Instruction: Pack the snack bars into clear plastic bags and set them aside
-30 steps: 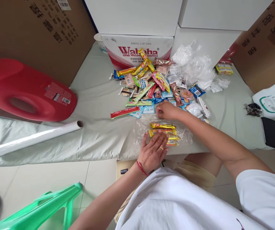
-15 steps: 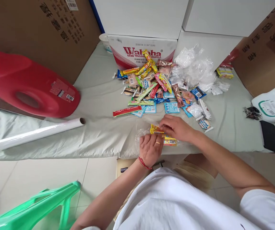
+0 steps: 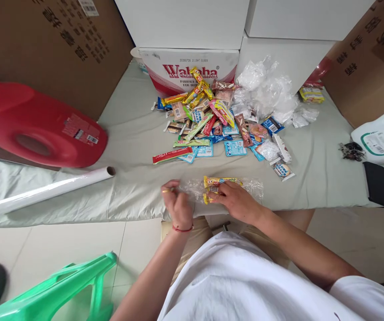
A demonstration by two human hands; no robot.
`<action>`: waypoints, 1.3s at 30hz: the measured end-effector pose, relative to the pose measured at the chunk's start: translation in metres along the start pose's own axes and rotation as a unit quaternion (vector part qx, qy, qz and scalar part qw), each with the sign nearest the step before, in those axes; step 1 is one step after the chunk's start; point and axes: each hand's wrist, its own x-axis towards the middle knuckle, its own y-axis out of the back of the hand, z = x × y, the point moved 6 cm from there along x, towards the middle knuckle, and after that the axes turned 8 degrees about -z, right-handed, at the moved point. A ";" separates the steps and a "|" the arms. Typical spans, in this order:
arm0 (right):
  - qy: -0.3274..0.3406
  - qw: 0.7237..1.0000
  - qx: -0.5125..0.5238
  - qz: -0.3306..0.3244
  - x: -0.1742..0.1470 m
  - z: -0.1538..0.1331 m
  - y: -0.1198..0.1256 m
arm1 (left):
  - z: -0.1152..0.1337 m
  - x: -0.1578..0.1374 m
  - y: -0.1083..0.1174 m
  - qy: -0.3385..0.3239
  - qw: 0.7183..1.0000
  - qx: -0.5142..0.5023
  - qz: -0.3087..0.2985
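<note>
1. The yellow snack bars (image 3: 217, 181) lie on clear wrap (image 3: 194, 189), near the front edge of the green cloth (image 3: 135, 147).
2. The right hand (image 3: 238, 201) is on the bars, with its fingers bent. I cannot tell if it grips them or just presses down.
3. The left hand (image 3: 177, 203) is curled and blurry, at the left end of the wrap. I cannot tell if it holds the wrap.
4. The bars are to the right of the left hand, a little apart from it.
</note>
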 end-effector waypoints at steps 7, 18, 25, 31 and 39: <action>0.034 0.999 0.030 0.027 0.002 0.009 0.001 | 0.005 0.027 -0.005 0.026 0.983 0.135 -0.123; 0.053 0.991 0.096 0.072 0.019 0.021 0.003 | 0.063 -0.004 -0.041 0.029 0.960 0.118 -0.253; 0.035 0.983 0.177 0.018 -0.008 0.011 0.037 | 0.076 -0.019 -0.093 -0.171 0.934 0.196 -0.244; -0.258 0.856 0.290 0.342 -0.059 0.104 0.086 | 0.068 -0.037 -0.104 -0.234 0.878 0.347 -0.230; -0.295 0.929 0.220 0.030 -0.059 0.111 0.026 | 0.065 -0.041 -0.110 -0.245 0.857 0.389 -0.232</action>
